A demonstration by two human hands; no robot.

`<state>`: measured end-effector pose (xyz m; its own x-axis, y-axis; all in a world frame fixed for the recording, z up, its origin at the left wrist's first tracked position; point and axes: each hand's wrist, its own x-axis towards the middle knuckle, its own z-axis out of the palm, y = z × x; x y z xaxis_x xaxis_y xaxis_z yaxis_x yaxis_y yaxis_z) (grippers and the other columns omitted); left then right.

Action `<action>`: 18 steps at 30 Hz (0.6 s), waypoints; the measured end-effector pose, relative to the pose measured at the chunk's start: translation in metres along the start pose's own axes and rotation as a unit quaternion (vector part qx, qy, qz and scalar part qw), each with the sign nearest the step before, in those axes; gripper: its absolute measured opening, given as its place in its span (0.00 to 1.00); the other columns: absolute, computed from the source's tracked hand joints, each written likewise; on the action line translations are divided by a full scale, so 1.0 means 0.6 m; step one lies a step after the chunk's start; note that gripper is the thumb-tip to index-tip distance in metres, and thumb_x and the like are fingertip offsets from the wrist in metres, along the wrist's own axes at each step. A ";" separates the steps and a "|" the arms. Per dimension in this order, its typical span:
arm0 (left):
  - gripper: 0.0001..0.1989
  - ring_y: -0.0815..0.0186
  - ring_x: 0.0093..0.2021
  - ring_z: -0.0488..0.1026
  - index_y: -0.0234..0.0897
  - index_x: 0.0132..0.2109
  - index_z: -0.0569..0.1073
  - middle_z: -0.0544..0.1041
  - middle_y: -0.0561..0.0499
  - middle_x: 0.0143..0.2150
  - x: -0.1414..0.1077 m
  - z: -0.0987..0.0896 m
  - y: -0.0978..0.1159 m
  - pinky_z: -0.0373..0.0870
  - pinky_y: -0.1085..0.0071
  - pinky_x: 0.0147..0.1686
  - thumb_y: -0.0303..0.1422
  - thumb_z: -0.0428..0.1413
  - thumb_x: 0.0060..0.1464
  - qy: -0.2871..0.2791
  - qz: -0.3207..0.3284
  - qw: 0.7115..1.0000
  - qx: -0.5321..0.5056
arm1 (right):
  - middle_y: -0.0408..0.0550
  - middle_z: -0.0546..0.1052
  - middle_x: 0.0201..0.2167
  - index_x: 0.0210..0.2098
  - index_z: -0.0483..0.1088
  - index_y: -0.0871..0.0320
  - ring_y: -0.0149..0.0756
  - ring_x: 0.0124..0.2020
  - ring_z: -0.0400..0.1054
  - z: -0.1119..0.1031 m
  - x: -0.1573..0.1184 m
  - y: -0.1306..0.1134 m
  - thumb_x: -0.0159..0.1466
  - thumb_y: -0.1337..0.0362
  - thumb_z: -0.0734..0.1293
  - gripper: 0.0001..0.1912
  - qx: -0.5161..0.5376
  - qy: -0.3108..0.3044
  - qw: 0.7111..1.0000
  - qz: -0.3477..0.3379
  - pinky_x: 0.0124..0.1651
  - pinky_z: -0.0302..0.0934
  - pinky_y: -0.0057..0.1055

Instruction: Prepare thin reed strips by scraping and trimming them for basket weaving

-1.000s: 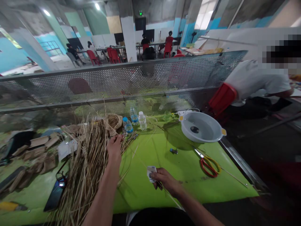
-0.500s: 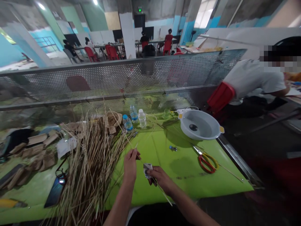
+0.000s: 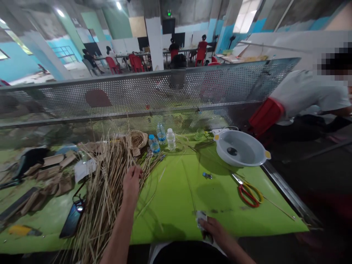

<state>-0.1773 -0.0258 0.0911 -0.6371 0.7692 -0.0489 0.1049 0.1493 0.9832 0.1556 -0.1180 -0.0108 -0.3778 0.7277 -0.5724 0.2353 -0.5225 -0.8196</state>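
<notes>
My left hand (image 3: 132,180) reaches over the right side of a pile of dry straw strips (image 3: 108,183). Its fingers are curled together, and what they hold, if anything, is hidden. Low in front of my body, my right hand (image 3: 216,228) pinches a small whitish-grey folded piece (image 3: 201,217) between thumb and fingers; I cannot make out its material. A thin strip (image 3: 188,178) lies on the green tabletop (image 3: 176,198) beyond the right hand. Scissors (image 3: 249,192) with red and yellow handles rest to its right.
Plastic bottles (image 3: 171,139) and a small woven basket (image 3: 138,141) stand at the back. A water-filled basin (image 3: 240,161) is at the right rear, with nail clippers (image 3: 207,175) nearer. At left lie a phone (image 3: 72,220) and brown scraps (image 3: 51,178). A person (image 3: 305,91) sits at right.
My left hand has moved left from the middle to the straw pile. My right hand has shifted right and toward me, still pinching the folded piece. The strip between them no longer shows there.
</notes>
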 end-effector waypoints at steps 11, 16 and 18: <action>0.18 0.67 0.24 0.57 0.39 0.28 0.69 0.60 0.57 0.21 -0.144 0.074 -0.011 0.51 0.72 0.25 0.47 0.49 0.56 -0.358 -0.020 0.918 0.167 | 0.47 0.73 0.30 0.33 0.70 0.58 0.34 0.28 0.62 0.048 0.068 -0.166 0.63 0.40 0.60 0.26 0.055 0.045 0.988 -0.137 0.33 0.59 0.32; 0.16 0.65 0.28 0.62 0.40 0.27 0.67 0.68 0.54 0.25 -0.191 0.081 -0.034 0.55 0.71 0.29 0.45 0.47 0.57 -0.392 -0.017 0.902 0.182 | 0.44 0.69 0.26 0.29 0.69 0.57 0.33 0.27 0.61 0.074 0.083 -0.165 0.62 0.43 0.63 0.22 0.110 0.026 0.980 -0.162 0.30 0.56 0.29; 0.16 0.64 0.29 0.63 0.40 0.27 0.66 0.68 0.53 0.26 -0.207 0.087 -0.044 0.56 0.70 0.30 0.45 0.47 0.56 -0.389 -0.023 0.906 0.166 | 0.42 0.68 0.23 0.27 0.68 0.58 0.32 0.25 0.60 0.081 0.085 -0.156 0.60 0.44 0.64 0.22 0.122 0.046 0.980 -0.153 0.28 0.55 0.28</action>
<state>-0.0608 -0.0929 0.0619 0.0700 0.9429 -0.3256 0.3985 0.2728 0.8757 0.0708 -0.0537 0.0382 -0.3128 0.8977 -0.3104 -0.1018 -0.3566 -0.9287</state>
